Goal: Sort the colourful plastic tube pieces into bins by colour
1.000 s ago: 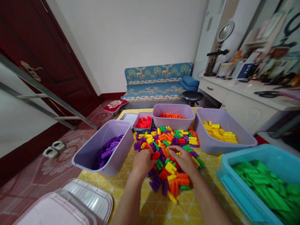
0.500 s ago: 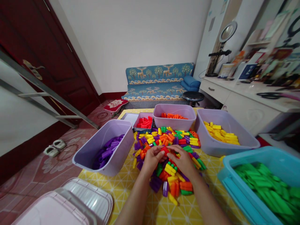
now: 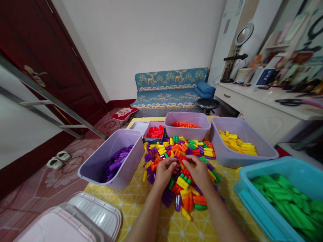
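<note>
Because loose pieces (image 3: 183, 182) lie within reach, the right hand (image 3: 200, 172) apparently pinches a red piece (image 3: 182, 159); the left hand (image 3: 163, 172) curls close, its grip indeterminable.

Single head-worn view, positioned above the near side of the table (image 3: 136, 205), facing forward and angled down; both hands near, sofa (image 3: 166, 97) farther off.

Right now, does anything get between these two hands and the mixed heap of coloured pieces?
Nothing visible does. The left hand and right hand are at the heap; the lilac tubs and teal tub stand around it.
</note>
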Tool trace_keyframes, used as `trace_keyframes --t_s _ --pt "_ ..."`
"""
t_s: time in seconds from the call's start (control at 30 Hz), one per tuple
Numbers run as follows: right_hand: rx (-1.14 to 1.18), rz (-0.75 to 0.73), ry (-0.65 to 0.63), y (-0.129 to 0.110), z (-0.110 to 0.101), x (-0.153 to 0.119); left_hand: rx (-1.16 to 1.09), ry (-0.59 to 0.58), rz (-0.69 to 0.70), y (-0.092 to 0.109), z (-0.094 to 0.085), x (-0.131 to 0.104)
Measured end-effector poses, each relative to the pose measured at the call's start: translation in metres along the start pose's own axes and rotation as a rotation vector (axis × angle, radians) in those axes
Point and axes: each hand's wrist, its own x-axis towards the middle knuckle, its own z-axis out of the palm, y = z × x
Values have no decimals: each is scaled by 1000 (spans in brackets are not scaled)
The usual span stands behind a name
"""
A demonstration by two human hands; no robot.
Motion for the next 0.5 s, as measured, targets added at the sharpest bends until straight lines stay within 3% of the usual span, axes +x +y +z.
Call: trace_keyframes --t_s 0.07,0.3,0.5 --pt "62 73 19 2 -1 0 0 4 -8 0 0 0" --pt "426 226 -134 0 5 -2 34 -97 58 0 0 -1" --pt "412 214 -145 0 6 -2 41 -87 61 1 0 -2"
